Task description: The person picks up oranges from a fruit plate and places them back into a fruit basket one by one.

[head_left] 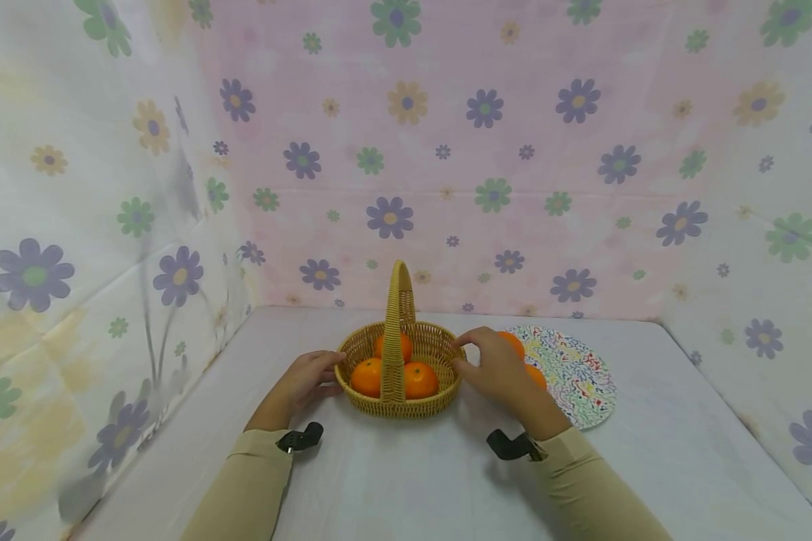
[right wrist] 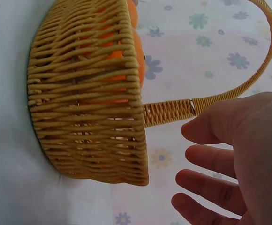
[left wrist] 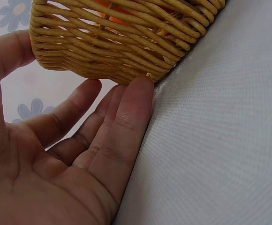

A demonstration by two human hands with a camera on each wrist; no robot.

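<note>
A wicker basket with a tall arched handle stands upright on the white table. Inside it lie three oranges, among them a front left orange and a front right orange. My left hand is at the basket's left end; in the left wrist view its fairly straight fingers touch the lower wicker wall and the thumb reaches the rim. At the right end, my right hand is beside the rim. The right wrist view shows its fingers spread and apart from the wicker.
Right of the basket lies a round white mat or plate with coloured squiggles. Oranges at its left side are partly hidden by my right hand. Flower-patterned cloth encloses the table at the back and both sides.
</note>
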